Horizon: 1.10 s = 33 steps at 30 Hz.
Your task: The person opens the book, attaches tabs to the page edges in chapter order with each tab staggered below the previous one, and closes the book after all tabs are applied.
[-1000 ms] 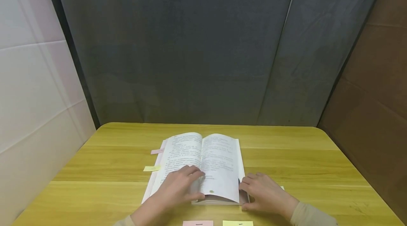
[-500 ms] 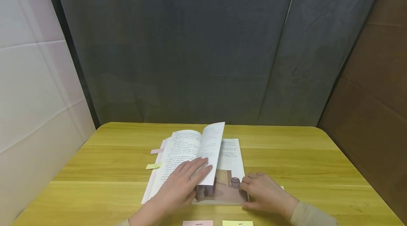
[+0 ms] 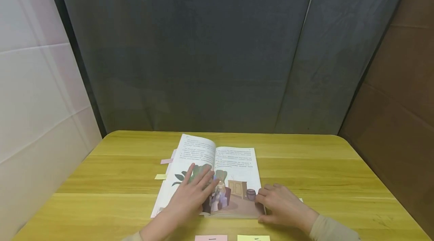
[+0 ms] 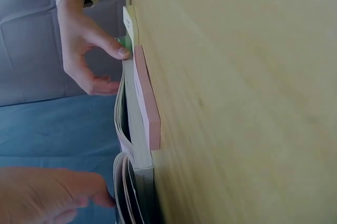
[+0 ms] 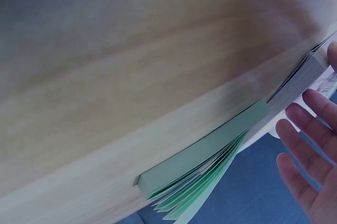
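Observation:
An open book (image 3: 234,160) lies on the table, showing printed text and a coloured picture across the lower part of both pages. My left hand (image 3: 193,192) is spread over the lower left page near the gutter, its fingers mostly straight. At the lower right corner my right hand (image 3: 281,203) holds the book, with bent fingers at the side edge and the thumb by the bottom edge. A pink tab (image 3: 166,161) and a yellow tab (image 3: 160,176) stick out from the left side. The turned leaves on the left still bulge upward.
A pink sticky-note pad (image 3: 211,238) and a yellow one (image 3: 253,238) lie in front of the book. Beside its right edge is a green pad (image 5: 205,150) with fanned sheets. A dark partition (image 3: 203,64) rises behind the wooden table (image 3: 322,165).
My left hand has swept a leaf from right to left, uncovering the picture spread, and now lies on the left page. The right hand has stayed at the corner.

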### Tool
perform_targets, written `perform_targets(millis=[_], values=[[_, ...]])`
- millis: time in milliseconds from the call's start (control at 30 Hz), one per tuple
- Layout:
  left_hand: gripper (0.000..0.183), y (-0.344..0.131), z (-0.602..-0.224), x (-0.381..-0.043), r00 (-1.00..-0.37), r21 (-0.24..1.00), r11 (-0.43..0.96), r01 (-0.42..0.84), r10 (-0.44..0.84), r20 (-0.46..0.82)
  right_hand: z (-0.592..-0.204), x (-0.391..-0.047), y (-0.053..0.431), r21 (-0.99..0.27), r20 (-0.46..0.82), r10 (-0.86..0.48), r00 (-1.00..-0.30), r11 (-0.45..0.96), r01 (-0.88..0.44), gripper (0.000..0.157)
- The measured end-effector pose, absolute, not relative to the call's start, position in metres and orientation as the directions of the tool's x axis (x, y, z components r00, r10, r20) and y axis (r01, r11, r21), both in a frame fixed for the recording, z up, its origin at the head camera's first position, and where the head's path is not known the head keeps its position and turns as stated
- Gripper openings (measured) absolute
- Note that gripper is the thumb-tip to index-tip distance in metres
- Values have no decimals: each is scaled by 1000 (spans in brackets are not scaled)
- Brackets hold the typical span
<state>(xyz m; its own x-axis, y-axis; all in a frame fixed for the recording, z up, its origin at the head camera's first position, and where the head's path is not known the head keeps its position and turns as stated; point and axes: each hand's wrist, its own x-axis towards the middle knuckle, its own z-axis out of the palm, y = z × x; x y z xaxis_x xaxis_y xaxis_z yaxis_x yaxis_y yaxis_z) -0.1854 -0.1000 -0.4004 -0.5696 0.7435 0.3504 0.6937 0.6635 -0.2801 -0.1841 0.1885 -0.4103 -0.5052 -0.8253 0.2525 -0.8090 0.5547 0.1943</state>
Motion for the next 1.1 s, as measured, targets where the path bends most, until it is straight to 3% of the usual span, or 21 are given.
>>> perform_targets(millis=[267,433,600,767,1100], values=[[32,-87,-408,-182,-579,-68,630,774,747,328,-409,-184,189,192,235,-826,-513,556,-808,34],[45,-80,-411,-185,-619,-75,659,748,734,278,-409,-184,189,177,219,-825,-521,559,-810,33],[40,-76,-411,-187,-634,-51,669,741,723,273,-408,-185,189,162,221,-825,-519,556,-815,32],[47,-79,-408,-188,-654,0,678,735,710,259,-408,-185,190,135,214,-824,-525,557,-819,31],[56,-87,-407,-193,-645,99,653,751,693,322,-404,-184,191,93,141,-809,-570,584,-806,36]])
